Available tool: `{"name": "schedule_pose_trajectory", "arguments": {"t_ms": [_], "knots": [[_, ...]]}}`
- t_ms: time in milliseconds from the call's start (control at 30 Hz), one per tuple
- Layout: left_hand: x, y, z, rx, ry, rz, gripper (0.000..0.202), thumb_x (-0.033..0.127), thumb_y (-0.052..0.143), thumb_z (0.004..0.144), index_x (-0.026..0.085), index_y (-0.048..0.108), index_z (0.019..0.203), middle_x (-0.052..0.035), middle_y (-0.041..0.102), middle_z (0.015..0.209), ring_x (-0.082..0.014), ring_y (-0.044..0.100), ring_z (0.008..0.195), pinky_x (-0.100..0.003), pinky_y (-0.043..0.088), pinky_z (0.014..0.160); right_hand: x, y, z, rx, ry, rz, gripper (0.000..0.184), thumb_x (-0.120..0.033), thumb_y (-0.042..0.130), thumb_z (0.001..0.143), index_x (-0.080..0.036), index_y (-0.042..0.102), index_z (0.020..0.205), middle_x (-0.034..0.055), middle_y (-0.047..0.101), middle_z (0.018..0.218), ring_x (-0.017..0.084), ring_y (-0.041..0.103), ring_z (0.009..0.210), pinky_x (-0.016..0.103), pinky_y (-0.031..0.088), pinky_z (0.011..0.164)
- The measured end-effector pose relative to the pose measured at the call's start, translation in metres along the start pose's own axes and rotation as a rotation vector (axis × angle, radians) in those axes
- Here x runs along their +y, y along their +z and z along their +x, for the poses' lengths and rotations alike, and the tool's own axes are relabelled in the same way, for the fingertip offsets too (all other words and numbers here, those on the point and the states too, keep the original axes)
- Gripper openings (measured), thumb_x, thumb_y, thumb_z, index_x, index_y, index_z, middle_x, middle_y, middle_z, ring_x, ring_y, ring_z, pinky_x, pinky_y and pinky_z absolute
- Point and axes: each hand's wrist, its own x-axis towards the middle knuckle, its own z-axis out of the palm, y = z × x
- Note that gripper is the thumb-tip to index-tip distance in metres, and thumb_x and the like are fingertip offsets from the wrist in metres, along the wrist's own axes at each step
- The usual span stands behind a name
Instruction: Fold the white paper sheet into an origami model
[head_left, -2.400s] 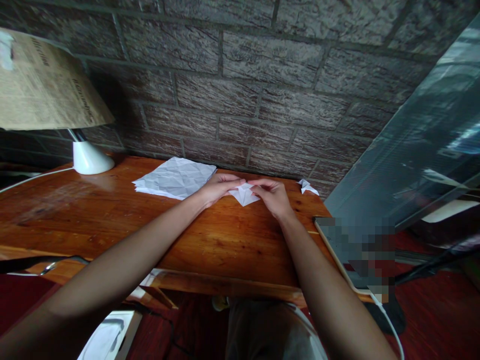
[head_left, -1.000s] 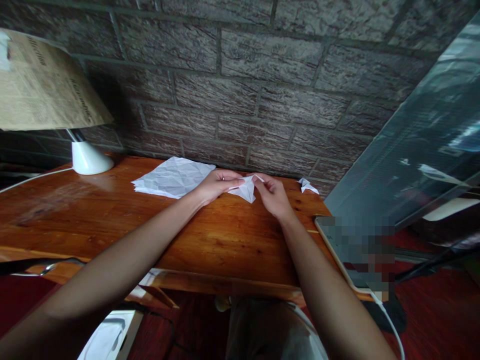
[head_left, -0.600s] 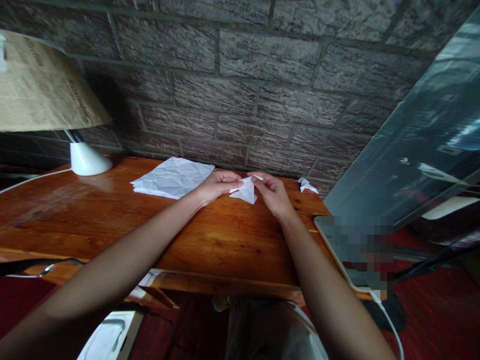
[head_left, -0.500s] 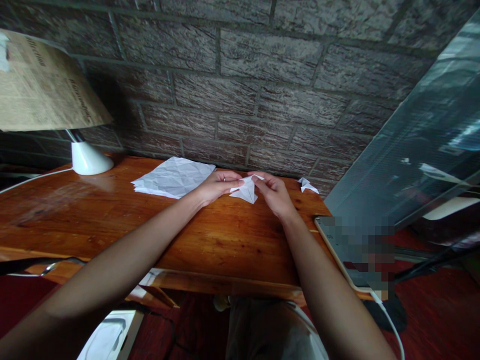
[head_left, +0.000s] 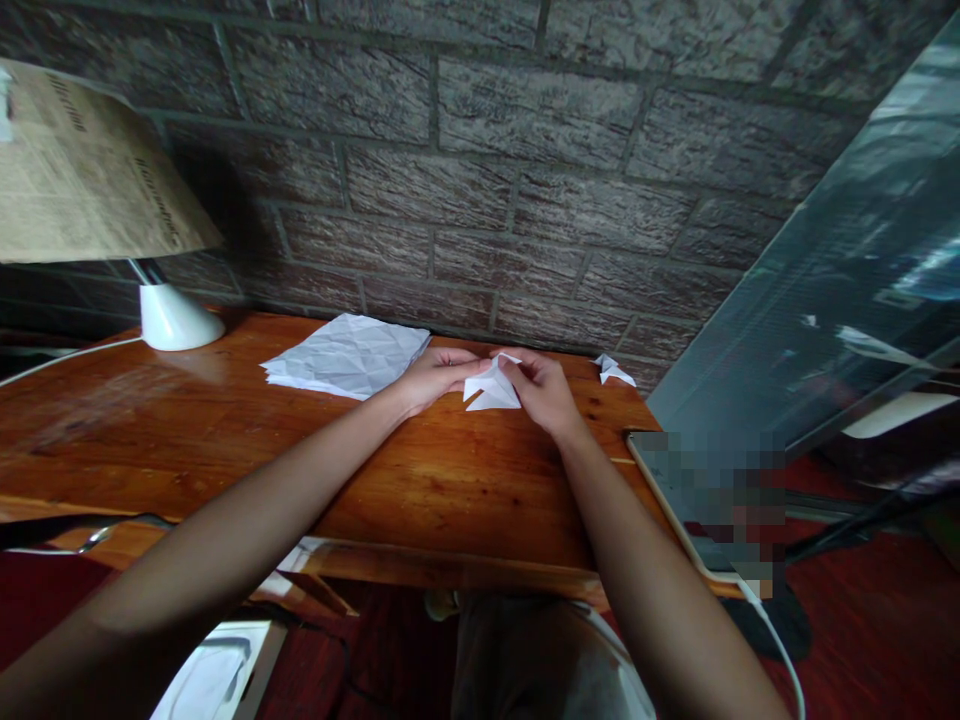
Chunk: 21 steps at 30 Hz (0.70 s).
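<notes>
Between my two hands is a small piece of folded white paper (head_left: 495, 387), with pointed flaps and a narrow slit on its lower left. My left hand (head_left: 441, 374) pinches its left edge between thumb and fingers. From the other side, my right hand (head_left: 546, 388) grips the upper right part, the thumb lying over the front. Fingers behind the paper are partly hidden. Left of my hands lies a stack of creased white paper sheets (head_left: 349, 355). Beyond my right hand, a small folded paper piece (head_left: 615, 370) rests at the table's back right.
A lamp with a newsprint shade (head_left: 97, 170) and white base (head_left: 176, 318) stands at the left of the wooden table (head_left: 420, 490). A tablet (head_left: 675, 500) with a white cable lies over the right edge. A brick wall (head_left: 465, 240) runs close behind.
The folded paper has turned in my hands, its lower flaps now spread wider with a slit showing. My right thumb has shifted onto its front.
</notes>
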Motion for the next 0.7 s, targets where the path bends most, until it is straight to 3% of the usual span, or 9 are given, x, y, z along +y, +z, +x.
{"name": "schedule_pose_trajectory", "arguments": {"t_ms": [200,400,700], "knots": [[-0.0006,-0.0035,0.0000,-0.027,-0.010,0.031,0.040,0.042,0.094,0.061,0.015,0.082,0.087,-0.0091,0.079,0.093,-0.0183,0.072,0.085,-0.037,0.055,0.091,0.0001,0.0003,0.0000,0.022,0.032,0.041,0.046,-0.058,0.077,0.075,-0.018,0.079,0.098,0.0009,0.069,0.076,0.012,0.052,0.062,0.026,0.039,0.058],[0.0005,-0.0027,-0.0002,-0.035,-0.002,0.058,0.041,0.044,0.094,0.060,0.015,0.081,0.087,-0.0094,0.080,0.091,-0.0191,0.072,0.084,-0.037,0.055,0.089,-0.0011,0.0012,0.0002,0.059,0.059,0.134,0.043,-0.053,0.083,0.068,-0.019,0.079,0.094,0.0007,0.071,0.077,0.013,0.056,0.064,0.027,0.044,0.062],[-0.0005,0.0007,0.0011,-0.050,0.040,0.101,0.039,0.045,0.092,0.061,0.014,0.080,0.082,-0.0086,0.079,0.085,-0.0175,0.069,0.075,-0.032,0.052,0.078,-0.0029,0.0020,0.0008,0.073,0.096,0.159,0.044,-0.058,0.084,0.065,-0.019,0.080,0.087,0.0012,0.073,0.075,0.013,0.056,0.062,0.027,0.045,0.061]]}}
